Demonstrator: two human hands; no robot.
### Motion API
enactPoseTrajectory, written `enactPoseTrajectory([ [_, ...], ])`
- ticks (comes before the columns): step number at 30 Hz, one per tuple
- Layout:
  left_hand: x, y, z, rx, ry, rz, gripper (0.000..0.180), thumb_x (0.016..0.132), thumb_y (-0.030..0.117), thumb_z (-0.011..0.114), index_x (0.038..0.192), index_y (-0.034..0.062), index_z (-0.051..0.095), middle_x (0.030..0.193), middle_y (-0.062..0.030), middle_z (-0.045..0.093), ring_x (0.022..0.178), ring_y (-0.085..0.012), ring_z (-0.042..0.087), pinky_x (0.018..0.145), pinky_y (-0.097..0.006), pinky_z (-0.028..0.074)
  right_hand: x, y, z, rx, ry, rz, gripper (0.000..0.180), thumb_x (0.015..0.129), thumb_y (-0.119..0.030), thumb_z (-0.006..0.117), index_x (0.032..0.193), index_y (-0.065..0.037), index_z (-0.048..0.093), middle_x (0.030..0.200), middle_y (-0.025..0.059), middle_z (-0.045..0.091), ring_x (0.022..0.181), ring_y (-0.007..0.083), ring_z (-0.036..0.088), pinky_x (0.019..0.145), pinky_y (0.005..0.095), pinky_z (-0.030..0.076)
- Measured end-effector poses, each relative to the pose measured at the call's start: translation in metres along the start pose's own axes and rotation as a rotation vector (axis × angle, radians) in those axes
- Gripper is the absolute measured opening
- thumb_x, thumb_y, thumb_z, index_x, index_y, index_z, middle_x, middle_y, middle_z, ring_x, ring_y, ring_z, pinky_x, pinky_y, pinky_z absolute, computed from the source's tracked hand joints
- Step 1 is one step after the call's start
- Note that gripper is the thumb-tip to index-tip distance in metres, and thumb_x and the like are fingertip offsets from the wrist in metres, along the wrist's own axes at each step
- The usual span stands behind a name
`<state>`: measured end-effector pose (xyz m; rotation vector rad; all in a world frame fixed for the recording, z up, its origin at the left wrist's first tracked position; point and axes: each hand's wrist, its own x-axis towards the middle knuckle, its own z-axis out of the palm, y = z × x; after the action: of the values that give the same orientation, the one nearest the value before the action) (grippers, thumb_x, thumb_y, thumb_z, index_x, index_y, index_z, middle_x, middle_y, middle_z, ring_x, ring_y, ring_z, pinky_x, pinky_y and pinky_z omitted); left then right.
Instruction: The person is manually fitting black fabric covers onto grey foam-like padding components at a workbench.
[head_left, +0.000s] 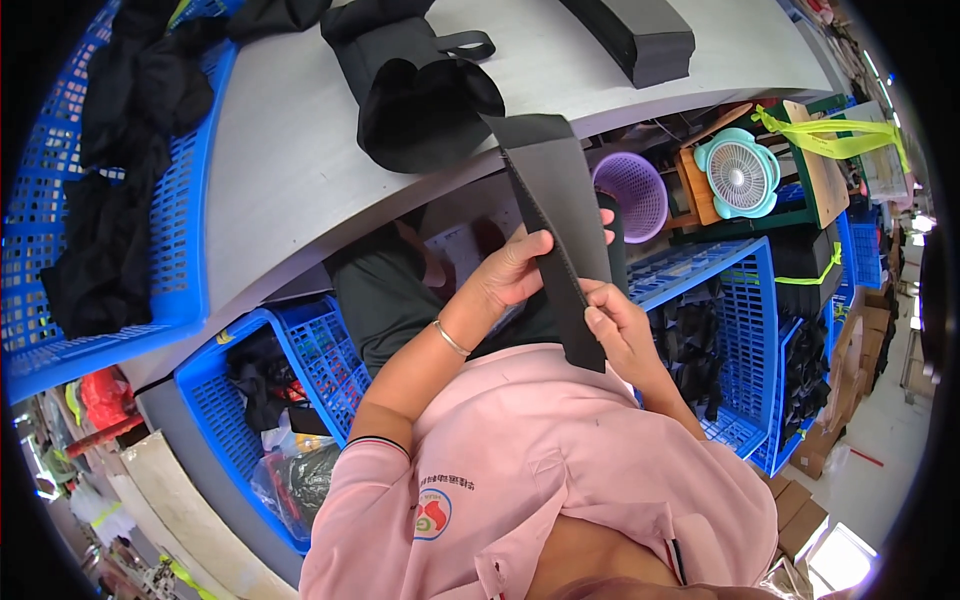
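Wears pink short-sleeved shirt (590, 450) with striped cuff (381, 443), round blue-ringed red-and-green logo (433, 514); also dark trousers (380, 310), thin silver bracelet (450, 338).

A long black strip (572, 215) is being held by its sides in the middle of the scene, its length being slanted from slightly left at the far end to slightly right at the near end. It is being held bent lengthwise, a broad, smooth, greyer face being shown on the right and a narrow, darker one on the left.
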<state>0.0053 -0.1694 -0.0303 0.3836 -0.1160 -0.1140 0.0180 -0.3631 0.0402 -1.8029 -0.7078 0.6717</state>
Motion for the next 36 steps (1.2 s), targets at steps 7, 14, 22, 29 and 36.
enactPoseTrajectory([
  [7, -0.016, 0.026, 0.040, 0.095, 0.422, 0.130, 0.036, 0.086, 0.012, 0.075, 0.117, -0.0024, 0.061, 0.102, -0.0166, 0.070, 0.092, -0.0242, 0.071, 0.083, -0.037, 0.060, 0.020, -0.009, 0.011, -0.482, 0.419, -0.238, 0.037, 0.087, -0.015, 0.068, 0.120, -0.001, 0.057, 0.122, 0.0160, 0.059, 0.110, 0.0235, 0.058, 0.090, 0.0363, 0.046],
  [14, -0.047, 0.050, 0.037, 1.333, 0.688, 0.819, 0.046, 0.089, 0.028, 0.072, 0.123, -0.0008, 0.063, 0.143, -0.0159, 0.049, 0.130, -0.0295, 0.046, 0.103, -0.039, 0.041, 0.048, -0.008, 0.024, 0.176, 0.111, -0.057, 0.034, 0.095, -0.009, 0.064, 0.127, 0.003, 0.061, 0.104, 0.0118, 0.070, 0.096, 0.0098, 0.062, 0.085, 0.0248, 0.050],
  [22, -0.037, 0.137, -0.002, 1.976, 1.059, 0.827, 0.046, 0.080, -0.002, 0.062, 0.123, 0.0127, 0.069, 0.139, -0.0160, 0.054, 0.113, -0.0347, 0.050, 0.097, -0.040, 0.045, 0.087, -0.036, 0.026, -0.176, 0.051, -0.148, 0.035, 0.094, -0.007, 0.060, 0.128, 0.000, 0.059, 0.099, 0.0163, 0.072, 0.081, 0.0127, 0.066, 0.074, 0.0275, 0.052],
  [29, -0.009, 0.122, 0.032, 1.979, 0.539, 0.875, 0.065, 0.071, -0.011, 0.048, 0.130, 0.0101, 0.064, 0.125, -0.0214, 0.064, 0.101, -0.0355, 0.057, 0.095, -0.039, 0.047, 0.152, -0.053, 0.054, -0.347, 0.182, -0.348, 0.031, 0.089, -0.007, 0.060, 0.119, 0.002, 0.061, 0.081, 0.0232, 0.065, 0.070, 0.0410, 0.061, 0.065, 0.0389, 0.051],
  [36, -0.036, 0.092, 0.060, 1.874, 0.347, 0.893, 0.055, 0.073, -0.007, 0.059, 0.125, 0.0072, 0.066, 0.132, -0.0129, 0.061, 0.106, -0.0318, 0.057, 0.094, -0.036, 0.048, 0.220, 0.025, 0.042, -0.372, 0.009, -0.399, 0.019, 0.088, -0.012, 0.064, 0.104, -0.003, 0.067, 0.103, 0.0145, 0.070, 0.093, 0.0314, 0.067, 0.077, 0.0428, 0.053],
])
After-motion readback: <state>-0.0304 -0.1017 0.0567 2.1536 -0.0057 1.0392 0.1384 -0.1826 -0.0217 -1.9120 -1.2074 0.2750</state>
